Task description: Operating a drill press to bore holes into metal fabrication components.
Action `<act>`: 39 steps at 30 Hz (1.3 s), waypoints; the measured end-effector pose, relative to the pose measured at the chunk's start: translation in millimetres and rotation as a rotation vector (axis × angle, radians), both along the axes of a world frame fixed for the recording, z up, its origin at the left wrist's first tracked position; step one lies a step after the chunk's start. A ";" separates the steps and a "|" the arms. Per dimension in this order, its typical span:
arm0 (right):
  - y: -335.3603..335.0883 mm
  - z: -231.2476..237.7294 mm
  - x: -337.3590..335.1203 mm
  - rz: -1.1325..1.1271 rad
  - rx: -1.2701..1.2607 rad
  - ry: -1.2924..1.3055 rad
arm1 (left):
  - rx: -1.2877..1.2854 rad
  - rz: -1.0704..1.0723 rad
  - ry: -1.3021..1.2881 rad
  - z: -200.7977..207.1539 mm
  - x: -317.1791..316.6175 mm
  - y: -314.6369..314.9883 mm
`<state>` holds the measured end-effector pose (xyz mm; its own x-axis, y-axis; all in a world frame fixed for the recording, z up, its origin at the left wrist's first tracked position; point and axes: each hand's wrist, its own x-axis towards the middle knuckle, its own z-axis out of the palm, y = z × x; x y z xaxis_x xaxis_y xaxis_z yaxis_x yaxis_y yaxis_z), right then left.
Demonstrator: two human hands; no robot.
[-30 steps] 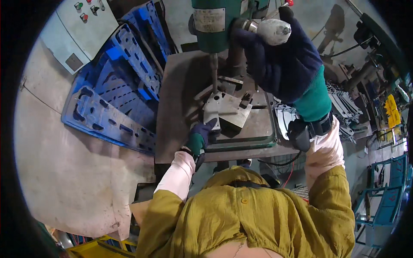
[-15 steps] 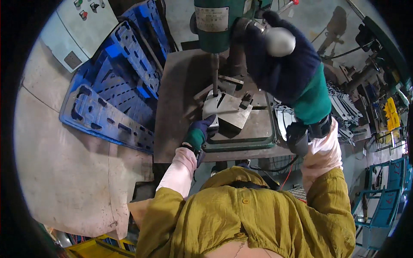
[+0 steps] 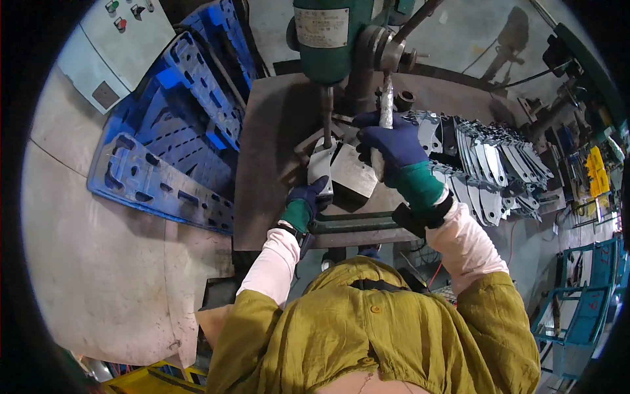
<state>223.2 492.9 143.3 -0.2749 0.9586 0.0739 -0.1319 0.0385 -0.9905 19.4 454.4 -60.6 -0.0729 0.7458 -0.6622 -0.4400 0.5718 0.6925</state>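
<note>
A green drill press [image 3: 321, 41] stands over a worktable, its spindle [image 3: 327, 111] reaching down to the far end of a flat metal plate [image 3: 321, 163]. The plate lies beside a steel block [image 3: 354, 172] on the machine's base. My gloved left hand [image 3: 307, 199] is closed on the plate's near end. My gloved right hand [image 3: 394, 148] is wrapped round the drill press's feed lever [image 3: 386, 98], which now points down toward me. Whether the bit's tip is inside the plate, I cannot tell.
Several similar metal plates [image 3: 489, 161] are stacked on the table's right side. Blue plastic pallets [image 3: 164, 177] lean at the left, beside a grey control box [image 3: 108, 59] with buttons. A blue-green metal rack [image 3: 581, 295] stands at the far right.
My right hand has come down and nearer, swinging the feed lever from its raised position toward me. My left hand and the plate have stayed in place.
</note>
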 end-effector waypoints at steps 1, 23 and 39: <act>0.3 2.1 -5.8 -0.096 -0.093 0.031 | -0.025 -0.018 -0.012 -0.5 -0.7 0.7; 69.4 -58.7 -5.4 -0.727 0.673 -0.618 | 0.159 0.027 0.039 -54.8 -21.9 4.4; 108.8 -76.2 23.2 -0.778 1.084 -0.765 | 0.109 0.024 -0.047 -17.0 -3.7 -1.4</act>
<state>246.4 601.8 67.1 -0.0436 0.4593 0.8872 0.7728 0.5783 -0.2614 15.6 453.0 -77.6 -0.0619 0.8121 -0.5802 -0.4862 0.4831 0.7282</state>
